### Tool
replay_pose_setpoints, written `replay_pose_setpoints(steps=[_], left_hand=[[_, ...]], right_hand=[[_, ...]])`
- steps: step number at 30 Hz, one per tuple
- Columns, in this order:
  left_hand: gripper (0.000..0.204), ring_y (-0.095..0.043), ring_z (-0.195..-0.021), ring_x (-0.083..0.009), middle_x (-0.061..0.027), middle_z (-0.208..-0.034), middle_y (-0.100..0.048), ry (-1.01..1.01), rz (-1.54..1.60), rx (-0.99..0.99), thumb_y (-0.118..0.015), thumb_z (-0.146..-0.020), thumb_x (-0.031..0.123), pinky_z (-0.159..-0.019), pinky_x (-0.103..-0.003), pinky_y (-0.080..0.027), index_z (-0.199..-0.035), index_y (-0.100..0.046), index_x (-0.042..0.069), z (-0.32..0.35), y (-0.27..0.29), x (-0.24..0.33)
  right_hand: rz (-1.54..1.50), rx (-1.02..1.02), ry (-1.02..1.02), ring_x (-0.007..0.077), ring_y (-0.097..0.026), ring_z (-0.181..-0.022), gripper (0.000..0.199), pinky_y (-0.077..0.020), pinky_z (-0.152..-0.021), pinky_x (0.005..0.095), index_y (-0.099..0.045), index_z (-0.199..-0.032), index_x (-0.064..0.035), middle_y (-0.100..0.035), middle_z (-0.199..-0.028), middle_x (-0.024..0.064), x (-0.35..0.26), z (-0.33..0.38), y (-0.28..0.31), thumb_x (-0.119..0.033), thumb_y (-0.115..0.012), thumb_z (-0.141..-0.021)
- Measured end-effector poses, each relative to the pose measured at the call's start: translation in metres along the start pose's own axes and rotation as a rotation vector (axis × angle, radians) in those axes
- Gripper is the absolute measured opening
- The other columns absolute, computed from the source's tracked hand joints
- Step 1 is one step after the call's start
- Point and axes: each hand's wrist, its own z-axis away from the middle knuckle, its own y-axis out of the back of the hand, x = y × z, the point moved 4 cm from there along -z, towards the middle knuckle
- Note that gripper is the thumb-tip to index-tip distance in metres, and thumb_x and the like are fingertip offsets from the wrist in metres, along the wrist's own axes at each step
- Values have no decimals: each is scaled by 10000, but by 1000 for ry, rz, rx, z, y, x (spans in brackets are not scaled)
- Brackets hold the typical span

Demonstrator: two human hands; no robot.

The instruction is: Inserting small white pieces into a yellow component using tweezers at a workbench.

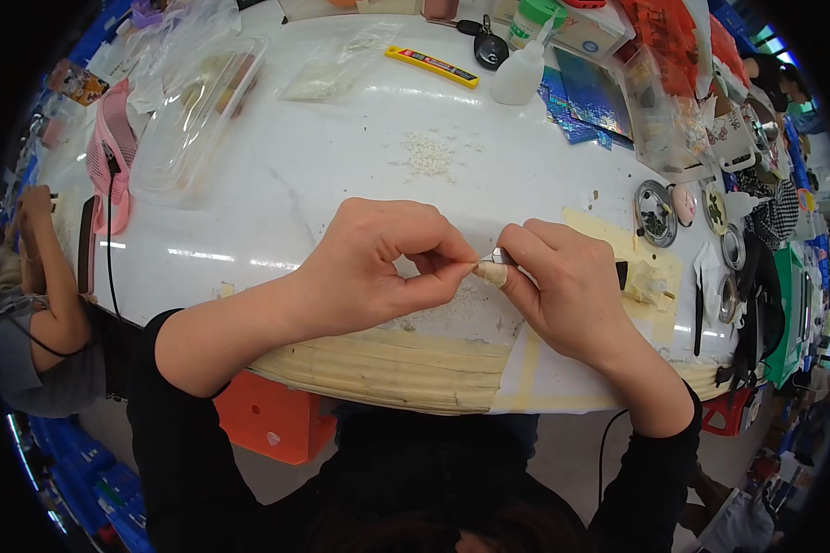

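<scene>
Both my hands meet above the near middle of the white table (277,221). Thumb and forefinger of my left hand (378,267) are pinched together, on something too small to make out. Close against those fingertips, my right hand (567,286) grips a small shiny metal piece (499,256), mostly hidden by the fingers. Beige tape (492,273) wraps the tip of my right thumb. Beyond the hands lies a loose pile of tiny white bits (429,155). More pale crumbs (461,304) are scattered on the table beneath my hands.
A yellow utility knife (432,66), a white squeeze bottle (519,74) and a small clear bag (341,72) lie farther back. Shiny blue sheets (592,92) and a round tin (656,212) are at right. A clear plastic box (189,138) stands left; another person's arm (60,286) shows beyond.
</scene>
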Motion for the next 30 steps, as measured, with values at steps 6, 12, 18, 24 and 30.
replay_pose_setpoints(steps=[6, 12, 18, 24, 30], left_hand=[[83, -658, -649, -130, -68, -746, -688, -46, -78, -3, -705, -754, -50, -590, -234, -520, -813, -698, 7, 1, 0, 3], [14, -659, -674, -110, -70, -772, -697, 164, 153, -33, -681, -824, -18, -628, -229, -541, -837, -684, -13, 2, -1, -5], [112, -667, -691, -105, -84, -783, -697, 572, 630, -115, -659, -911, 99, -645, -225, -547, -878, -655, -8, 2, -2, -16], [124, -660, -673, -104, -80, -772, -697, 626, 662, -117, -666, -913, 128, -620, -217, -533, -866, -660, 13, 3, -3, -19], [127, -659, -671, -103, -79, -770, -697, 628, 673, -115, -670, -910, 131, -624, -219, -533, -861, -659, 15, 3, -3, -21]], right_hand=[[-8, -14, 15, 257, -591, -662, 164, -438, -533, 387, -552, -831, -101, -528, -699, 45, 0, 0, 0, -199, -681, -807], [21, 3, 55, 244, -582, -637, 205, -430, -514, 375, -543, -814, -104, -517, -679, 39, -1, 0, 1, -225, -706, -792], [-73, 79, 36, 226, -587, -611, 240, -434, -494, 338, -558, -829, -94, -550, -673, 32, 4, 1, 0, -230, -744, -763], [-204, 135, 3, 201, -622, -608, 203, -449, -508, 308, -601, -881, -80, -630, -756, 40, 2, -1, 7, -139, -748, -755], [-254, 131, -18, 185, -628, -620, 186, -454, -506, 295, -621, -908, -87, -629, -753, 38, 2, 0, 8, -58, -701, -742]])
